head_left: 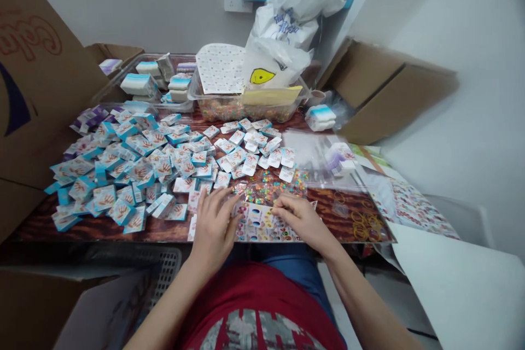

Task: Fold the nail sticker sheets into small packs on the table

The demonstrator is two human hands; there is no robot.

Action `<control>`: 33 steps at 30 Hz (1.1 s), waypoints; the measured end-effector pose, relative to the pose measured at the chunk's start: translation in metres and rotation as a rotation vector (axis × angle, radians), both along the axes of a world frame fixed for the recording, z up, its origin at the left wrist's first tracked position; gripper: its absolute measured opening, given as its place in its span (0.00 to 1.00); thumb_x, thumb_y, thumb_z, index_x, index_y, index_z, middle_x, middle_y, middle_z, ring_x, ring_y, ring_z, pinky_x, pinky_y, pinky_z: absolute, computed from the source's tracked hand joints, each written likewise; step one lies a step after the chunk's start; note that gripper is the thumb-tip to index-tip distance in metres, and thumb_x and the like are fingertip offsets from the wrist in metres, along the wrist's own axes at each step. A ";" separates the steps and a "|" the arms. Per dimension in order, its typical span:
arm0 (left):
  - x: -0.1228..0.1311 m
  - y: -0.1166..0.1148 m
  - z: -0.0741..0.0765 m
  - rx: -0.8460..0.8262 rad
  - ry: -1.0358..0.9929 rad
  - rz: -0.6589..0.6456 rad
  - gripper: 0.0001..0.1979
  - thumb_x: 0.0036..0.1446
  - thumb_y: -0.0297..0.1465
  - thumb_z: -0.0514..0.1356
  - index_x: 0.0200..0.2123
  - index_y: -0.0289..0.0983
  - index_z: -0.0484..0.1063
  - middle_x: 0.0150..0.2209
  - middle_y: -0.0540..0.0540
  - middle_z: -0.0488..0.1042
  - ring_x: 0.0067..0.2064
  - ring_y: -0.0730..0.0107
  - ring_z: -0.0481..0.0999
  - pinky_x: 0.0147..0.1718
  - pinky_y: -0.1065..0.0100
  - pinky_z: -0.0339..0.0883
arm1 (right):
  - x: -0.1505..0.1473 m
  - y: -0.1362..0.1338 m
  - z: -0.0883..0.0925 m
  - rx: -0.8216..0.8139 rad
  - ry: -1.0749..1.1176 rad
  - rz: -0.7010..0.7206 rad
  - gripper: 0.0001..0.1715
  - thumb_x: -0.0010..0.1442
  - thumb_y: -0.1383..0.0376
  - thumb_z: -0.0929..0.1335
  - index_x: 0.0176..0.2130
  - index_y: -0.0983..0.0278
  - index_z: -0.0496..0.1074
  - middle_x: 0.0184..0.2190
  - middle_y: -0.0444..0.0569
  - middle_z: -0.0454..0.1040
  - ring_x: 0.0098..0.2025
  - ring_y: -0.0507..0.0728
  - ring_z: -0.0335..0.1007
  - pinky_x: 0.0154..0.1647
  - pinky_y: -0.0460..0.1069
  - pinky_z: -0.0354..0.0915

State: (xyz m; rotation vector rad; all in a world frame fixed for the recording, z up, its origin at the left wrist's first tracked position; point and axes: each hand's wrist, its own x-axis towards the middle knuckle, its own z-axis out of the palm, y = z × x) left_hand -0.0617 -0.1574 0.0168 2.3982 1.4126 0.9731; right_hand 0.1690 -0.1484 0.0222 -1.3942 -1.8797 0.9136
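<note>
A printed sheet (255, 225) with rows of small colourful pictures, like stickers, lies at the table's front edge. My left hand (214, 224) rests over its left part, palm down, fingers stretched out and thumb apart. Over the right part of the sheet, my right hand (301, 220) has thumb and fingertips pinched together; whatever is between them is too small to make out. Just beyond the hands, many tiny orange, green and yellow pieces (268, 183) are scattered. Small white and blue boxes with a hand print (251, 164) lie loosely behind these pieces.
A large heap of similar boxes (139, 158) covers the table's left side. Behind stand a clear tub of tiny pieces (221, 109) and a tray of stacked packs (110, 95). Yellow rubber bands (365, 225) lie at right. Cardboard boxes (36, 82) flank the table.
</note>
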 end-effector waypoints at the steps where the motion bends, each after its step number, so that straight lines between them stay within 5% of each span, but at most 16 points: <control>1: 0.003 -0.003 0.004 0.026 -0.037 0.034 0.17 0.63 0.28 0.56 0.55 0.41 0.67 0.56 0.40 0.70 0.61 0.55 0.64 0.64 0.44 0.46 | 0.000 -0.001 0.004 0.006 0.031 -0.020 0.17 0.64 0.62 0.64 0.24 0.62 0.66 0.25 0.44 0.67 0.32 0.55 0.64 0.35 0.49 0.58; 4: 0.011 -0.010 0.012 -0.013 -0.130 0.048 0.20 0.63 0.30 0.57 0.58 0.41 0.64 0.61 0.39 0.64 0.65 0.53 0.58 0.64 0.45 0.48 | -0.004 -0.008 0.021 0.084 0.093 -0.030 0.15 0.65 0.62 0.64 0.27 0.62 0.69 0.27 0.46 0.69 0.34 0.56 0.65 0.37 0.50 0.60; 7: 0.020 -0.014 0.014 -0.193 -0.241 -0.085 0.22 0.63 0.33 0.57 0.60 0.42 0.62 0.62 0.39 0.64 0.64 0.54 0.60 0.61 0.50 0.55 | -0.015 -0.019 0.039 0.194 0.078 0.039 0.12 0.66 0.65 0.63 0.31 0.61 0.72 0.31 0.48 0.71 0.38 0.57 0.66 0.43 0.53 0.61; 10: 0.024 -0.014 0.014 -0.333 -0.387 -0.238 0.13 0.65 0.31 0.55 0.51 0.41 0.71 0.50 0.42 0.76 0.52 0.61 0.73 0.51 0.60 0.66 | -0.025 -0.026 0.045 0.305 0.017 0.040 0.09 0.65 0.67 0.64 0.35 0.60 0.73 0.44 0.51 0.72 0.49 0.61 0.64 0.51 0.56 0.60; 13: 0.022 -0.013 0.016 -0.301 -0.488 -0.258 0.10 0.65 0.27 0.54 0.43 0.40 0.75 0.40 0.44 0.79 0.44 0.65 0.76 0.45 0.63 0.68 | -0.023 -0.023 0.034 0.320 -0.030 -0.040 0.08 0.63 0.68 0.64 0.42 0.59 0.71 0.53 0.53 0.69 0.56 0.63 0.61 0.56 0.60 0.56; 16: 0.015 -0.013 0.022 -0.300 -0.550 -0.264 0.07 0.63 0.28 0.57 0.37 0.39 0.76 0.38 0.45 0.79 0.44 0.63 0.76 0.48 0.60 0.66 | -0.013 -0.019 0.019 0.198 -0.068 -0.064 0.10 0.61 0.71 0.63 0.42 0.60 0.70 0.41 0.50 0.74 0.46 0.61 0.66 0.50 0.57 0.59; 19: 0.011 -0.009 0.021 -0.532 -0.704 -0.353 0.16 0.66 0.35 0.53 0.30 0.39 0.76 0.35 0.45 0.79 0.43 0.62 0.77 0.53 0.57 0.63 | -0.009 -0.020 0.015 0.066 -0.032 0.013 0.10 0.63 0.71 0.62 0.34 0.61 0.70 0.32 0.47 0.72 0.38 0.57 0.67 0.42 0.52 0.61; 23: 0.020 -0.004 0.004 -0.887 -0.867 -0.302 0.15 0.61 0.40 0.59 0.48 0.40 0.74 0.47 0.44 0.76 0.51 0.60 0.73 0.50 0.61 0.65 | -0.024 -0.026 0.017 -0.003 0.087 0.132 0.13 0.65 0.69 0.60 0.34 0.61 0.72 0.33 0.47 0.70 0.37 0.55 0.67 0.37 0.48 0.61; 26: 0.026 -0.003 -0.011 -1.094 -0.801 -0.397 0.17 0.59 0.43 0.60 0.42 0.35 0.76 0.38 0.45 0.78 0.41 0.64 0.75 0.41 0.66 0.68 | -0.033 -0.024 0.011 0.026 0.068 0.029 0.10 0.63 0.70 0.62 0.33 0.62 0.71 0.31 0.46 0.69 0.34 0.55 0.66 0.35 0.47 0.60; 30: 0.026 0.001 -0.027 -1.196 -0.910 -0.229 0.21 0.58 0.47 0.59 0.33 0.33 0.76 0.28 0.47 0.76 0.29 0.69 0.73 0.32 0.69 0.67 | -0.025 -0.020 0.002 -0.114 0.122 -0.130 0.10 0.65 0.62 0.63 0.32 0.62 0.69 0.26 0.44 0.68 0.29 0.53 0.63 0.31 0.46 0.58; 33: 0.025 0.005 -0.031 -1.116 -0.949 -0.013 0.23 0.56 0.50 0.60 0.32 0.33 0.75 0.25 0.48 0.74 0.27 0.69 0.72 0.27 0.70 0.65 | -0.019 -0.022 0.004 -0.301 0.228 -0.031 0.15 0.66 0.58 0.62 0.32 0.62 0.70 0.27 0.43 0.69 0.28 0.52 0.63 0.29 0.45 0.57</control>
